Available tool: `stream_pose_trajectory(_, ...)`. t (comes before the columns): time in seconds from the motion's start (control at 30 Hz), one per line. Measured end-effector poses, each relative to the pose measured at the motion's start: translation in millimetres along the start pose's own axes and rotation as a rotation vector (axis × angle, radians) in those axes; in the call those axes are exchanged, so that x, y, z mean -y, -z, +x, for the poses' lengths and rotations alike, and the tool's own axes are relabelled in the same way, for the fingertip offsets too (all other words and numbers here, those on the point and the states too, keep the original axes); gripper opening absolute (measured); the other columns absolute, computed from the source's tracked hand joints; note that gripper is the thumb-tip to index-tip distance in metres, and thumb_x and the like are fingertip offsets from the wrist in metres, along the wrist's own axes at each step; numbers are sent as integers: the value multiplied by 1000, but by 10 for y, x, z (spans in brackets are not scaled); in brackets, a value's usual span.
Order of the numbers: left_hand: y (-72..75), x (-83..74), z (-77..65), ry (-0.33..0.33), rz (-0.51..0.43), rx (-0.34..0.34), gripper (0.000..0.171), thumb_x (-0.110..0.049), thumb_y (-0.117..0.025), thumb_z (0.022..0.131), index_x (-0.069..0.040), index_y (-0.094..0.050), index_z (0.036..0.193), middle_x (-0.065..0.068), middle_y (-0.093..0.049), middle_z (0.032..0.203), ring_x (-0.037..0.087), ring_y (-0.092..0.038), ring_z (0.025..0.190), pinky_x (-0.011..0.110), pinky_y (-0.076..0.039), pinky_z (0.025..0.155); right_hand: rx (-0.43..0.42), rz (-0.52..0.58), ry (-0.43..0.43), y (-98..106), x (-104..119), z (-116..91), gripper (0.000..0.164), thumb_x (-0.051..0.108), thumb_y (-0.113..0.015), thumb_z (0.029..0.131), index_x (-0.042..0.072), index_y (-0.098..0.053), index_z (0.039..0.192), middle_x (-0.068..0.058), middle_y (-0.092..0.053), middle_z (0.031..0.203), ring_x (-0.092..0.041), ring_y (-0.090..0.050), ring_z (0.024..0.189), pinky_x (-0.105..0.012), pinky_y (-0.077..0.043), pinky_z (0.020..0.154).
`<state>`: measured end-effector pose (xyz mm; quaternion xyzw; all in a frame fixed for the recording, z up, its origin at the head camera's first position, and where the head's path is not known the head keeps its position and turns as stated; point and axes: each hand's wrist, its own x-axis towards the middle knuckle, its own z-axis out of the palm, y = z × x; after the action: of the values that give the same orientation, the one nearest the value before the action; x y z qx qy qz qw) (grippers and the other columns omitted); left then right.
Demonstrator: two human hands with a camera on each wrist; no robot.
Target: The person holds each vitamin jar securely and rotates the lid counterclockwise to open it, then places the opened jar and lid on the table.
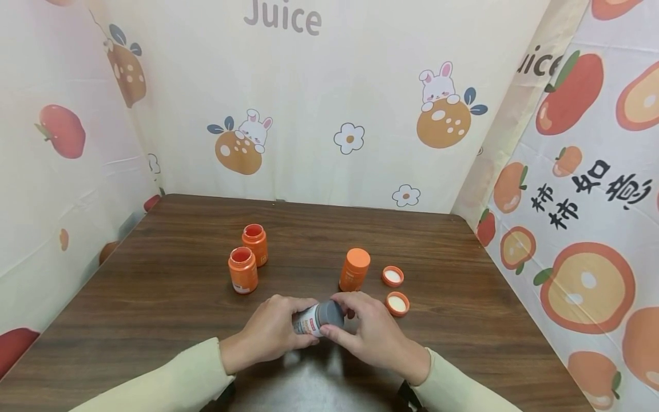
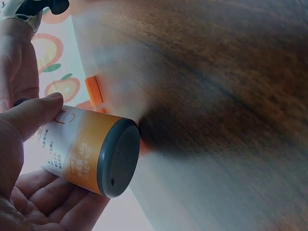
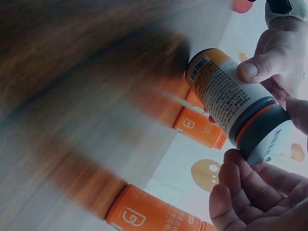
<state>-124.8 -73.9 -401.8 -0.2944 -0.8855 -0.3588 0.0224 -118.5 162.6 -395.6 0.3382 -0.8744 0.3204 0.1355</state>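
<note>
A grey pill bottle (image 1: 307,321) with a white and orange label lies tilted between both hands, over the near middle of the table. My left hand (image 1: 275,329) grips its body, thumb across the label; the grey base (image 2: 119,159) faces outward in the left wrist view. At the other end, my right hand (image 1: 368,332) pinches the grey lid (image 1: 330,313) between thumb and fingers. An orange ring (image 3: 257,120) shows just below the lid in the right wrist view. Just beyond the right hand stands a capped orange bottle (image 1: 355,269).
Two uncapped orange bottles (image 1: 243,277) (image 1: 259,250) stand left of centre on the brown wooden table (image 1: 154,274). Two orange lids (image 1: 393,276) (image 1: 397,304) lie inside up, right of the capped bottle. Printed curtains (image 1: 319,86) close off the back and sides.
</note>
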Motion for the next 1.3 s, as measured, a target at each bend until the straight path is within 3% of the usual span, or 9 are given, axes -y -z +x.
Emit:
stream_pose_trajectory(0.47, 11, -5, 2, 1, -4, 9, 43, -27, -94, 74, -22, -76, 112, -13, -71, 90, 1, -60, 73, 24, -52, 67, 24, 46, 69, 36, -38, -21, 54, 34, -84, 87, 14, -65, 132, 9, -66, 109, -7, -59, 97, -33, -57, 81)
stream_pose_trajectory(0.67, 8, -7, 2, -1, 0, 7, 43, -27, -95, 74, -22, -76, 112, -13, -72, 91, 1, -60, 73, 24, -52, 67, 32, 20, 152, 59, -57, -18, 54, 26, -84, 86, 12, -63, 134, 6, -64, 119, -11, -60, 105, -27, -54, 88)
stream_pose_trajectory(1.07, 1, 15, -8, 1, -2, 2, 45, -28, -95, 73, -21, -76, 113, -13, -72, 91, 1, -60, 72, 24, -51, 66, 26, 7, 274, 57, -77, 10, 62, 5, -86, 75, 18, -65, 132, 2, -61, 129, -15, -55, 118, -32, -49, 97)
stream_pose_trajectory(1.3, -5, 20, -10, -6, -1, -3, 45, -28, -95, 73, -21, -76, 114, -12, -72, 91, 1, -60, 73, 24, -51, 66, 27, 11, 274, 63, -61, 13, 66, 2, -87, 72, 17, -65, 133, 1, -60, 129, -16, -54, 119, -33, -50, 97)
